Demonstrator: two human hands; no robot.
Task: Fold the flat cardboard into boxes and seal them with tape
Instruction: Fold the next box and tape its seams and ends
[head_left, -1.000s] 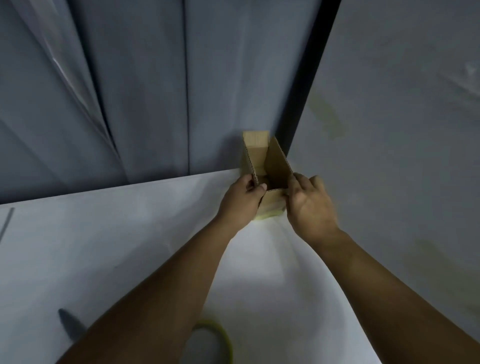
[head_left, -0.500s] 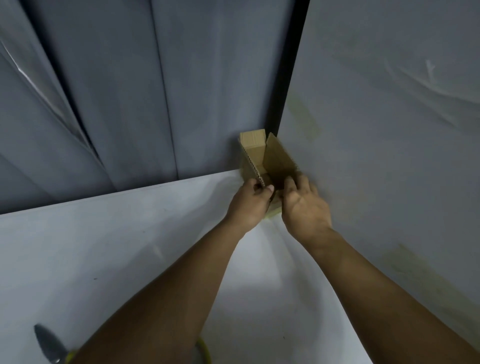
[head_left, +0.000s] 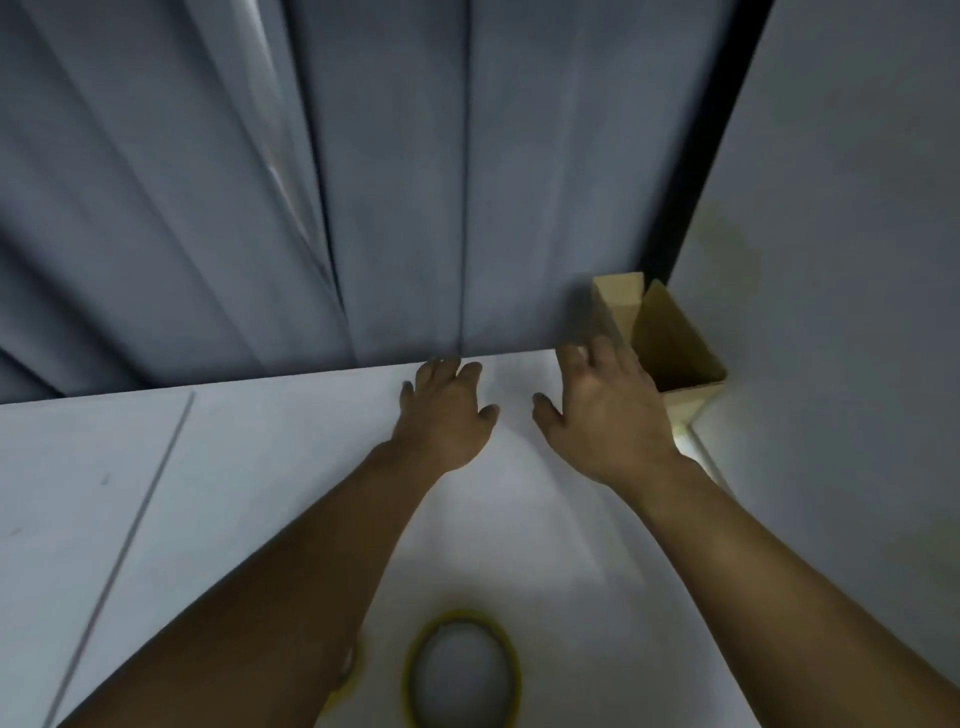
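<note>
A small brown cardboard box (head_left: 670, 338) stands in the far right corner of the white table, its top flaps up and its inside open. My right hand (head_left: 605, 410) hovers just left of the box with fingers spread, holding nothing; its fingertips overlap the box's left edge in the view. My left hand (head_left: 447, 410) is further left, palm down over the table near its far edge, fingers relaxed and empty. A roll of yellow tape (head_left: 462, 670) lies flat on the table close to me, between my forearms.
The white table (head_left: 208, 493) ends at grey curtain folds (head_left: 363, 182) behind it. A pale wall (head_left: 841, 260) borders the table on the right, right against the box. A thin seam line runs across the table's left part.
Both hands have let go of the box and drawn back to the left, fingers spread. The box stays in the corner. The view has shifted left and down, showing the tape roll.
</note>
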